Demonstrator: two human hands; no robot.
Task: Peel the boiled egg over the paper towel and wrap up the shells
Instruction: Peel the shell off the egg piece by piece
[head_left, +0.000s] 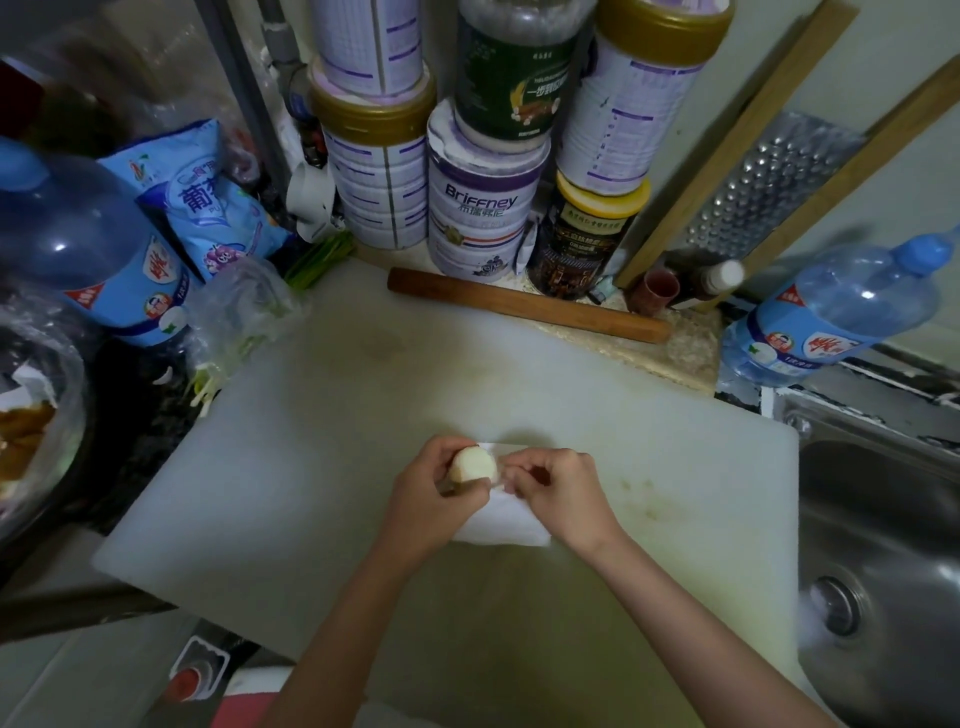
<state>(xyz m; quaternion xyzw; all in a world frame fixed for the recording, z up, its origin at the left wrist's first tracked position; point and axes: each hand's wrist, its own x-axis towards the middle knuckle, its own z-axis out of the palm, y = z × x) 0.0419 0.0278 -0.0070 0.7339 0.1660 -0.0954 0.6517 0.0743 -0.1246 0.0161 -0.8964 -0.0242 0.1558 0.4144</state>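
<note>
Holding a boiled egg (474, 464) between its thumb and curled fingers, the left hand (441, 493) hovers just above a white paper towel (501, 527) that lies on a pale cutting board (337, 415). The egg pokes out past the left fingertips, with its pale rounded end showing and its other end buried in the grip. Its long axis seems to run from that palm outward, away from the person and tipped a little toward the other hand. The right hand (556, 491) sits just beside the egg, knuckles up. Its fingers (524, 467) curl inward so the tips come close to, or touch, the flank of the egg facing them. They hide the contact, so it cannot be told whether they pinch a flake of shell or hold nothing. It is also unclear whether the smooth pale surface in view is shell or bare egg white. The towel lies directly beneath both sets of fingertips, so anything that drops should land on it, though no loose shell can be made out there. The right fingertips are nearest the exposed side, so the picking probably falls to them while the left hand steadies and turns the egg. Both forearms reach in from the near edge of the board and meet over the towel.
</note>
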